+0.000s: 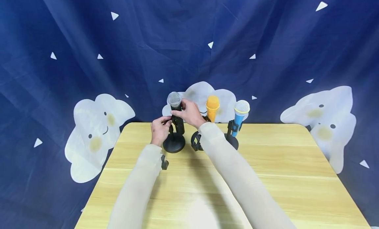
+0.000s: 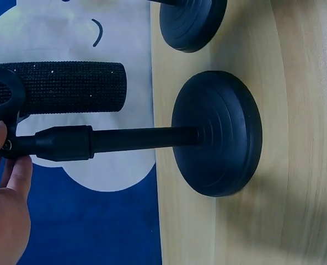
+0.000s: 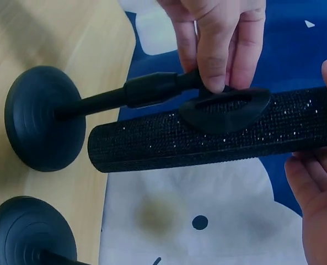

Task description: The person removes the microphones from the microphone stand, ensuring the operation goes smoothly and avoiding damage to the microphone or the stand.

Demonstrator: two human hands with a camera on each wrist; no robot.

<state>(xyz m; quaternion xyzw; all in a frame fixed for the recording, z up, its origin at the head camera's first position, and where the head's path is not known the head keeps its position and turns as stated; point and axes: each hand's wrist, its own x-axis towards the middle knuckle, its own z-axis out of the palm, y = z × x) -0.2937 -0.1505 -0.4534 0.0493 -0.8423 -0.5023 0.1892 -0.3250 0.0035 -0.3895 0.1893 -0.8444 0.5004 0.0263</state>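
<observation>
A black microphone (image 1: 178,123) with a silver mesh head and a glittery handle leans in the clip (image 3: 204,118) of a black desk stand. The stand's round base (image 1: 174,144) rests on the wooden table. My left hand (image 1: 160,131) pinches the joint under the clip between thumb and fingers, as the left wrist view shows closely. Just below the mesh head, my right hand (image 1: 190,114) grips the upper handle, thumb on one side and fingers on the other. The handle's lower end (image 2: 105,85) hangs beside the stand's pole (image 2: 144,138), above the base.
Right of my hands, a yellow microphone (image 1: 212,107) and a blue microphone (image 1: 238,118) with a white head stand upright, partly behind my right arm. Another stand's base (image 3: 28,234) is close by. A dark blue curtain (image 1: 189,58) with clouds hangs behind the table (image 1: 281,156).
</observation>
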